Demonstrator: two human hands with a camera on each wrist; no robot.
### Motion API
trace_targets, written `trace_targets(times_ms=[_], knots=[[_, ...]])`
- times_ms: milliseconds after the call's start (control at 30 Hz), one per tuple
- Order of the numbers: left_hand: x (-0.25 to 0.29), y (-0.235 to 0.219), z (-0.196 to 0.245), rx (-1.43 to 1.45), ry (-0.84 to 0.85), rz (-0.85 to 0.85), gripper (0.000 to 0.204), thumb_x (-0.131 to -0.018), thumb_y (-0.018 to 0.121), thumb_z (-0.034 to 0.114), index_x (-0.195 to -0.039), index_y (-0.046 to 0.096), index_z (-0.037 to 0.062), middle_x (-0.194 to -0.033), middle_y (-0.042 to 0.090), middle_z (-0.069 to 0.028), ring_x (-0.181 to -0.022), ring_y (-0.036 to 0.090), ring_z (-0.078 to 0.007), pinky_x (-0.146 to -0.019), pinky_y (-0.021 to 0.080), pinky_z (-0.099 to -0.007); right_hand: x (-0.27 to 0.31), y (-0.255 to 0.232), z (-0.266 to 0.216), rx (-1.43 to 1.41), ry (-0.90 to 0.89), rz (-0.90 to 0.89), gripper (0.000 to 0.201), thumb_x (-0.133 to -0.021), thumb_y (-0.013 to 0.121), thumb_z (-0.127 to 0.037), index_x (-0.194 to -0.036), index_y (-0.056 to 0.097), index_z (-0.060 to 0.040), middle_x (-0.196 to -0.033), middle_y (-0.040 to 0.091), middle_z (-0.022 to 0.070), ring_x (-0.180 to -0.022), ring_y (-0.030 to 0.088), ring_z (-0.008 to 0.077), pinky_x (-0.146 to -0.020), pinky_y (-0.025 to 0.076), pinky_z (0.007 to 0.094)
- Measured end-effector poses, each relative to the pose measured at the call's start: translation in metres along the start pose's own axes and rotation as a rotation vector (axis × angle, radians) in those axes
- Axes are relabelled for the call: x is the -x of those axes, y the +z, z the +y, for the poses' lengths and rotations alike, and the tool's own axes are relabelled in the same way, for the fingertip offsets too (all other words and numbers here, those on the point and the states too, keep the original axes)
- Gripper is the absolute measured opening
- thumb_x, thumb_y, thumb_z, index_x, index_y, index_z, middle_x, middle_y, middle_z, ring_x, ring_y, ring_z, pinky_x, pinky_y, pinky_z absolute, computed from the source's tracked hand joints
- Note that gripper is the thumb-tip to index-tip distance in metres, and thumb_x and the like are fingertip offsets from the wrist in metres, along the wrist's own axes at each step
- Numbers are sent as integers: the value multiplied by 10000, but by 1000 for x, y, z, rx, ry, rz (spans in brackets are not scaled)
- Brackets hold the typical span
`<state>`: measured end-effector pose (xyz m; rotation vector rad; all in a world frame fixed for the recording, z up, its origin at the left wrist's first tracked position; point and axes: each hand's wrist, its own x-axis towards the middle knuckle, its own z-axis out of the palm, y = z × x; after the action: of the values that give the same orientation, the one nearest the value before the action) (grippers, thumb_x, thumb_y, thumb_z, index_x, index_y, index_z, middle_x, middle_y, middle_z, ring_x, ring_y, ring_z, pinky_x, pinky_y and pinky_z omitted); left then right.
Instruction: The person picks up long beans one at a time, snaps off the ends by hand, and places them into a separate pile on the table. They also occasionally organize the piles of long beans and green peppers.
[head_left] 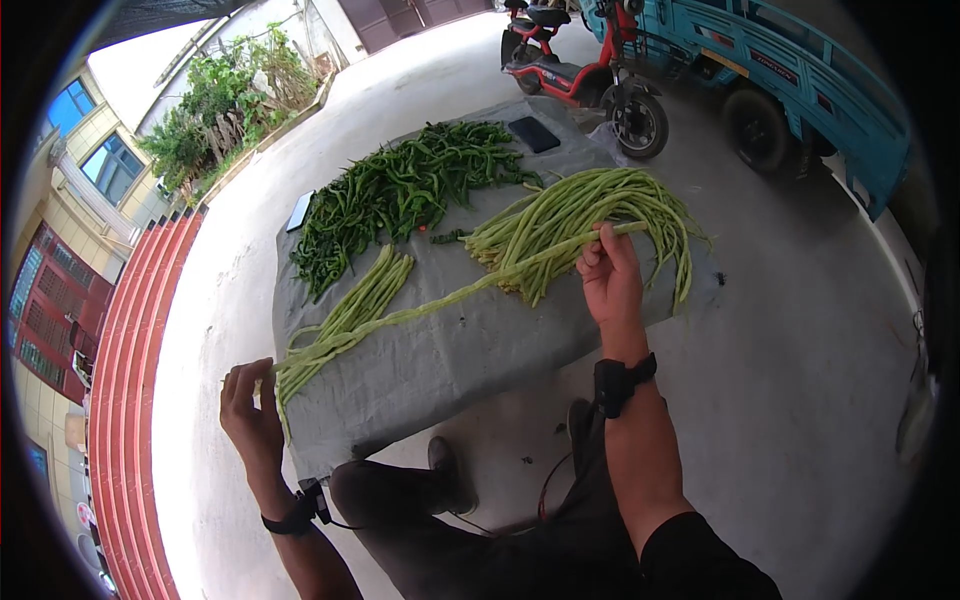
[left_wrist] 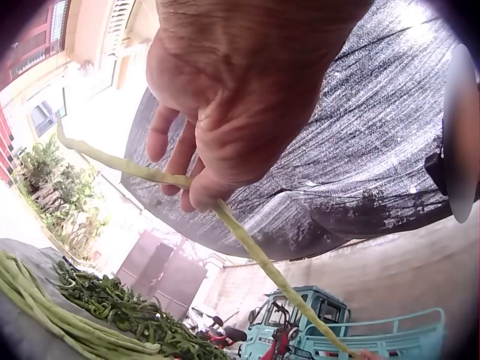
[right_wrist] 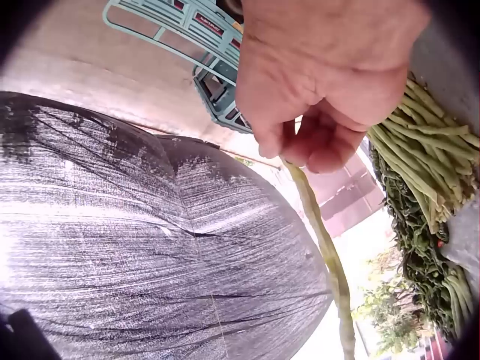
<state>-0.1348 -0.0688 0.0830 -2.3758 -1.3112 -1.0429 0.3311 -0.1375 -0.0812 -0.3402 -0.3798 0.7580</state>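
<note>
A long green bean stretches between both hands above the grey cloth. At its lower left end, my left hand pinches it between thumb and fingers; the left wrist view shows the bean's tip sticking out past them. The right hand pinches the other end with thumb and fingertips, in front of a large pile of long beans. Under the stretched bean, close to the left hand, lies a smaller bundle of long beans.
A heap of green peppers covers the far side of the cloth. A dark phone and a pale phone-like slab flank it. Beyond stand a red scooter and a blue cargo tricycle. Red steps rise at left.
</note>
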Motion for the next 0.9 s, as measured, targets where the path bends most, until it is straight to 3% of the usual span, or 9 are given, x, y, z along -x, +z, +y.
trace_targets(times_ms=[67,200,400,633,667,767,900], knots=[[1,1,-2,-14,-5,14,118,-928,719,12,-1038,744,45,-998,750,-112,-950,723,-295,-836,562,-399,1,0,0,35,0,3,216,-1037,700,-251,-1146,666,-67,-859,588,-13,-738,558,97,-646,447,289],[5,3,-4,-26,-85,37,106,-932,730,21,-1035,734,44,-1004,757,-105,-922,734,-280,-811,573,-377,-1,1,-1,87,2,3,203,-1040,690,-240,-1149,667,-70,-856,589,-13,-747,570,101,-648,455,293],[5,0,-5,-80,-6,50,86,-896,735,1,-956,682,31,-930,713,-116,-869,714,-295,-766,557,-388,-1,1,2,95,18,-4,223,-1033,672,-203,-1168,676,-26,-845,645,26,-724,622,118,-598,485,311],[7,16,-30,-219,-35,10,228,-805,762,-34,-943,599,46,-964,640,-102,-912,644,-317,-755,504,-445,5,13,14,202,123,-106,230,-1000,665,-159,-1183,691,-22,-854,648,39,-684,621,112,-582,521,301],[10,17,-35,-277,-79,-119,385,-761,798,-33,-1082,611,69,-1124,639,-104,-1067,629,-326,-835,509,-451,7,16,16,242,140,-115,222,-998,662,-151,-1177,695,-25,-854,646,37,-680,620,107,-579,524,294],[18,26,-31,-268,-148,-353,732,-703,852,-50,-1357,559,104,-1345,589,-138,-1302,542,-363,-1069,473,-459,12,22,20,453,166,-128,197,-990,652,-132,-1153,710,-37,-857,640,27,-685,620,95,-575,527,274],[30,37,-17,-157,-135,-410,665,-753,820,-36,-1351,575,121,-1361,594,-120,-1306,552,-347,-1057,484,-457,11,20,24,642,184,-113,165,-986,637,-102,-1116,724,-46,-893,633,28,-696,626,97,-554,525,265]])
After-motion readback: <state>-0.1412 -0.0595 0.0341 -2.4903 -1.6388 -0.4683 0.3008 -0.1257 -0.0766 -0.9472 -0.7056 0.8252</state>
